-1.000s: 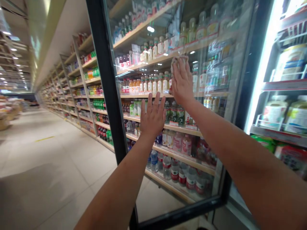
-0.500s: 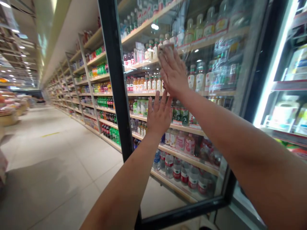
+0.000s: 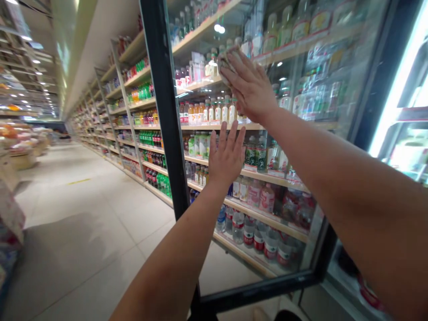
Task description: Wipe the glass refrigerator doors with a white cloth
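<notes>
A black-framed glass door [image 3: 301, 133] of a cooler stands swung out in front of me. My left hand [image 3: 227, 156] lies flat against the glass, fingers spread, holding nothing. Higher up, my right hand [image 3: 250, 87] presses a small greyish cloth [image 3: 224, 60] onto the glass; the cloth peeks out beyond my fingertips. Through the pane I see shelves of drink bottles [image 3: 207, 113].
Long shelves of bottled drinks [image 3: 140, 93] run along the aisle to the left. The lit cooler interior [image 3: 408, 147] is at the right. A tiled floor [image 3: 83, 214] stretches away, with display stands [image 3: 20, 151] at the far left.
My right hand with the cloth has slid left and upward across the glass. My left hand stays flat on the pane. The view has shifted slightly.
</notes>
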`<state>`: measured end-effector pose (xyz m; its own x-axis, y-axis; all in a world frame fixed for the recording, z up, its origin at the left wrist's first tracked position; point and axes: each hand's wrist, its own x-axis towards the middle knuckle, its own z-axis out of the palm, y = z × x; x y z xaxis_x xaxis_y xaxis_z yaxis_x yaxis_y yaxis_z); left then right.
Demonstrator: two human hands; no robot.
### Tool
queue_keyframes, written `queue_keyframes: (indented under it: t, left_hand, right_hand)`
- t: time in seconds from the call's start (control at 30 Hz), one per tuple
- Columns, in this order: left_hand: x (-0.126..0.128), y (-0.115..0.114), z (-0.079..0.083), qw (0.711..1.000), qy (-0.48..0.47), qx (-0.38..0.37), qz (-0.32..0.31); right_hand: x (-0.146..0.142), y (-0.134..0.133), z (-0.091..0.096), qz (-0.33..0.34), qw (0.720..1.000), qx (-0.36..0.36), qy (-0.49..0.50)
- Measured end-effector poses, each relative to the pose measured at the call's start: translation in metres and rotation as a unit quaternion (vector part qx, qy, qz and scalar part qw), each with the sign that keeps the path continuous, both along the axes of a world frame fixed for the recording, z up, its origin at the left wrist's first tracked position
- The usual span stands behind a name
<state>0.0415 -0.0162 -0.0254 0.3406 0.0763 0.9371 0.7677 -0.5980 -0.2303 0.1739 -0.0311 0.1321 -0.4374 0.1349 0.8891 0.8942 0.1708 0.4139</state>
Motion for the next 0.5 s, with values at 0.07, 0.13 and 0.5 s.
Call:
queue_keyframes:
  t: [0.07,0.13,0.5]
  left_hand:
    - [0.001,0.0,-0.001,1.0,-0.001,0.005,0.001]
    - [0.001,-0.001,-0.002,1.0,-0.003,0.005,-0.003]
    - [-0.012,-0.005,0.074,0.994,-0.073,-0.067,-0.034]
  right_hand:
    - [0.01,0.002,0.006,0.02,0.998,0.009,0.052]
    - [0.015,0.007,0.009,0.036,0.988,0.035,0.146]
    - [0.029,0.0,-0.034,0.021,0.988,0.01,0.151]
